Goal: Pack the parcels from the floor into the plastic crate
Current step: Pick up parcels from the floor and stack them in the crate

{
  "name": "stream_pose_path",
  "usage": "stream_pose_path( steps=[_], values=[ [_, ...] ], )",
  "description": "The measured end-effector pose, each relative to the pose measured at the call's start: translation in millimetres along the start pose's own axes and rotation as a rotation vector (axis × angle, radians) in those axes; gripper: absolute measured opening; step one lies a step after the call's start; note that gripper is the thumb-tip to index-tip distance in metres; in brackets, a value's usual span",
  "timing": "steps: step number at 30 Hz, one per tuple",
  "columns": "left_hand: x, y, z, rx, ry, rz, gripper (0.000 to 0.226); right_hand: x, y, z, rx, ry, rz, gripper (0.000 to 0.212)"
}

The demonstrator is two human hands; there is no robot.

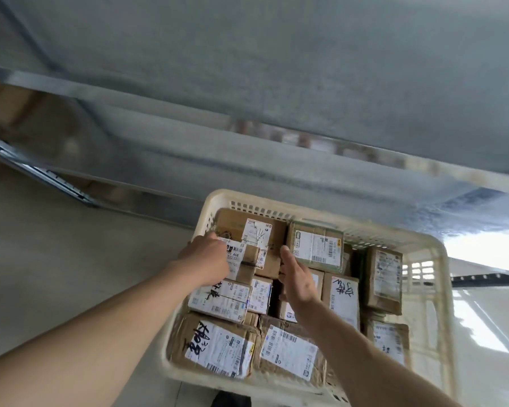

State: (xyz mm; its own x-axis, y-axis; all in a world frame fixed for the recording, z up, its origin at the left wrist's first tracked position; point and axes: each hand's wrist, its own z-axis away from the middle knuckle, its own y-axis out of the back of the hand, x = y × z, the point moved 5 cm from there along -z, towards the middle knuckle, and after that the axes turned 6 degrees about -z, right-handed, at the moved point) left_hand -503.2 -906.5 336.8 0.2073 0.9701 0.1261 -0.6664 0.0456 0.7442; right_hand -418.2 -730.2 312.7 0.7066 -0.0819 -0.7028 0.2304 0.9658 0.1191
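Note:
A cream plastic crate (435, 277) stands on the floor, filled with several brown cardboard parcels bearing white labels. My left hand (206, 259) grips the left side of a small labelled parcel (249, 254) near the crate's back left. My right hand (299, 279) reaches toward the same parcel's right side with fingers straight; whether it touches the parcel I cannot tell. A large parcel (247, 227) lies behind it and a green-taped parcel (318, 245) sits to the right.
Grey metal shelving (188, 160) runs behind the crate, its low beam close to the crate's back rim. Pale floor (56, 259) spreads to the left, and glossy floor (488, 318) to the right. A dark rail (488, 279) lies at the right.

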Motion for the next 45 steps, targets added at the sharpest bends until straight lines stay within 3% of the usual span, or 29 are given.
stream_pose_path(
  steps=[2,7,16,18,21,25,31,33,36,38,45],
  values=[
    [15.6,13.2,16.7,0.012,-0.045,0.015,0.036,-13.4,13.8,21.2,0.021,0.028,-0.043,0.051],
    [66.7,45.3,61.5,0.065,-0.136,0.153,0.046,-36.6,56.7,76.6,0.109,0.092,-0.084,0.065],
    [180.0,68.9,147.3,0.165,-0.3,0.308,0.043,-56.1,155.0,170.3,0.228,0.237,-0.207,0.081],
    [206.9,68.4,166.5,0.18,-0.327,0.337,0.047,-56.0,182.5,196.7,0.243,0.278,-0.231,0.074],
    [250.1,66.3,197.3,0.229,-0.353,0.34,0.061,-47.2,231.0,232.9,0.258,0.337,-0.294,0.035],
    [320.0,49.1,235.9,0.249,-0.421,0.315,0.043,-19.5,298.4,273.0,0.324,0.354,-0.324,0.036],
    [432.2,11.1,284.5,0.242,-0.522,0.293,0.038,28.0,403.4,336.7,0.427,0.408,-0.347,0.029],
    [471.2,-0.4,303.5,0.241,-0.574,0.277,0.035,44.3,437.2,354.4,0.478,0.414,-0.347,0.04],
    [521.5,-18.1,323.8,0.221,-0.636,0.276,0.031,70.9,486.1,378.0,0.55,0.399,-0.373,0.021],
    [551.7,-30.5,333.2,0.191,-0.667,0.268,0.038,87.2,513.8,392.0,0.581,0.393,-0.406,0.021],
    [647.4,-68.4,344.1,0.114,-0.762,0.21,0.046,137.2,589.3,416.9,0.73,0.315,-0.494,0.077]
  ],
)
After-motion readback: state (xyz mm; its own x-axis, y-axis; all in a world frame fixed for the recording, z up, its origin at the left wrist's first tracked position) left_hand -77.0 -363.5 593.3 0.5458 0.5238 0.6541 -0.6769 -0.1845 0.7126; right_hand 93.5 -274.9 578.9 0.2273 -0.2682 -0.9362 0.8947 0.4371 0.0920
